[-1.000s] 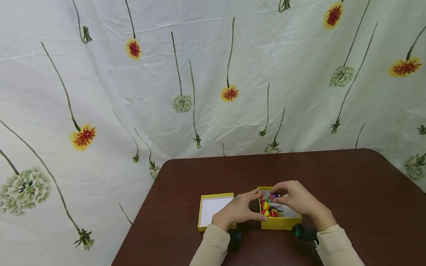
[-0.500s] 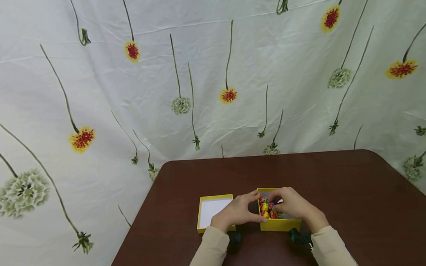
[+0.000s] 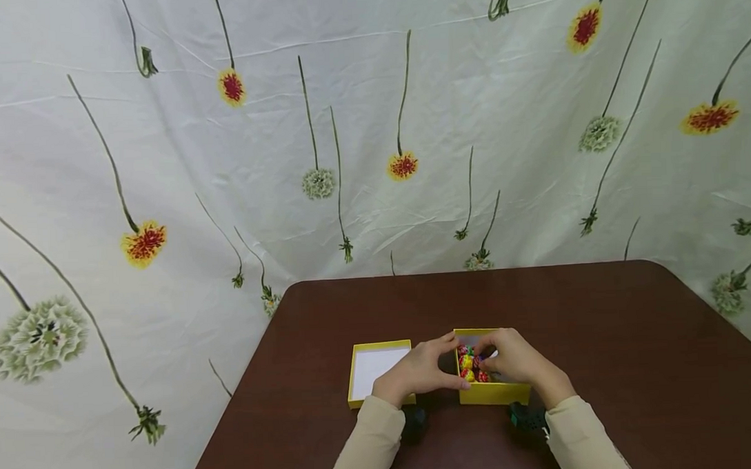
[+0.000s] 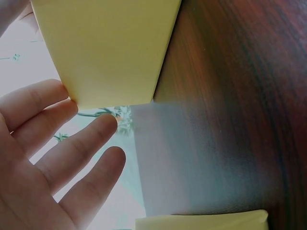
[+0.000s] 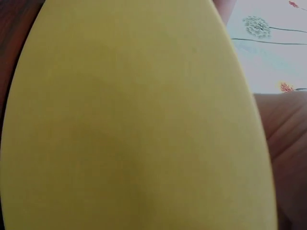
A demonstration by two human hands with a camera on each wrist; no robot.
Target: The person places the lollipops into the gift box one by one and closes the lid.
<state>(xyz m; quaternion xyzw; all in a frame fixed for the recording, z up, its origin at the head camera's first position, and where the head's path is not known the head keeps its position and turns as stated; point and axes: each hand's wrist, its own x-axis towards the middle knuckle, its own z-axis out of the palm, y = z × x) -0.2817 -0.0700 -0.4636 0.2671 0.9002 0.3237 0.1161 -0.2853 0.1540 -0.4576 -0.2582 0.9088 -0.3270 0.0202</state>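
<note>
In the head view a yellow box stands on the table without its cover. Round candies in red, yellow and purple wrappers, which look like lollipops, lie at its left end; a yellow one shows plainly. My left hand holds that end, thumb at the near corner and fingers at the far one. The left wrist view shows its fingertips against the box. Inside, the thumb and fingertips of my right hand pinch a purple-red lollipop, partly hidden. The box wall fills most of the right wrist view.
A shallow yellow lid, white inside, lies left of the box, partly behind my left hand. Both rest on a dark brown table. A flower-printed white cloth hangs behind the table.
My right hand has moved slightly left and lower inside the box, bringing the purple-red lollipop down beside the others. Over the last half second it stays nearly still. My left hand keeps its place.
</note>
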